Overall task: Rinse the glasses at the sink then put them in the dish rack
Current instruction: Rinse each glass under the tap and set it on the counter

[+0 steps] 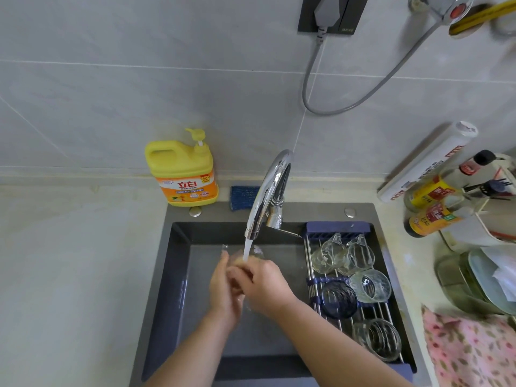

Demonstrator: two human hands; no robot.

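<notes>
Step in hand: rinsing one clear glass (233,254) under the running faucet (268,191), over the grey sink (178,275).
Clear glass, place: directly under the faucet's spout, in the stream, above the basin; largely hidden by fingers.
Left hand (223,289): left of the stream, fingers curled round the glass and gripping it.
Right hand (262,283): right of the stream, fingers curled over the glass; whether they rub inside it or only hold it cannot be told.
Method advised: turn the glass so the stream reaches inside and rim alike. Keep one hand firmly round the wall, as wet glass probably slips. Tip it out before carrying it across.
Glasses in hand: 1.
Dish rack (337,227): 1, spanning the sink to the right of the faucet.
Glasses in rack: 5.
- handled mugs (324,255): 2, clear, nearest the faucet.
- ribbed tumblers (370,284): 2, clear, one beyond the mugs, one at the rack's end farthest from the faucet.
- blue-tinted glass (339,300): 1, just beside the nearer tumbler.
Free rack space: bare bars show past the blue-tinted glass, probably enough for one more.
Detergent jug (181,174): 1, yellow, pump top, left of the faucet by the wall.
Scrub pad (244,196): 1, blue, just behind the faucet.
Sauce bottles (432,219): 2, well right of the faucet.
</notes>
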